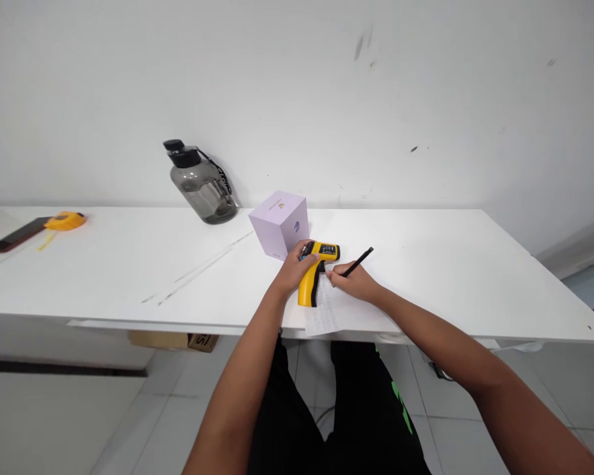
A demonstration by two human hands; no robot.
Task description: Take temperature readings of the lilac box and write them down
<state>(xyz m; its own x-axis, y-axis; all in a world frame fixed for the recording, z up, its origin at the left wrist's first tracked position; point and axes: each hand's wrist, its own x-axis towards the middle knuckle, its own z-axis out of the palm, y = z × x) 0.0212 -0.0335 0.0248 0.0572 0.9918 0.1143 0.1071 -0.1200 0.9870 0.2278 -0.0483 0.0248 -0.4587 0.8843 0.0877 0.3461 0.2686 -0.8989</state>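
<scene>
My left hand (pixel 295 269) grips the upper end of a yellow and black infrared thermometer (pixel 307 287), with the thumb across its body. The thermometer lies on its side over a sheet of paper (pixel 344 313) that bears small handwriting. A small blue bit shows by the left fingers, too little to name. In my right hand (pixel 355 282) is a black pen (pixel 359 261), slanting up to the right; its tip is hidden by the fingers over the paper. Just behind my left hand stands a lilac box (pixel 280 224).
A grey water bottle (pixel 205 188) with a black lid stands near the wall (pixel 297 99). At the far left of the white table (pixel 455 270) lie a yellow tape measure (pixel 66 221) and a dark hand saw (pixel 17 235). Under the table is a cardboard box (pixel 171 340).
</scene>
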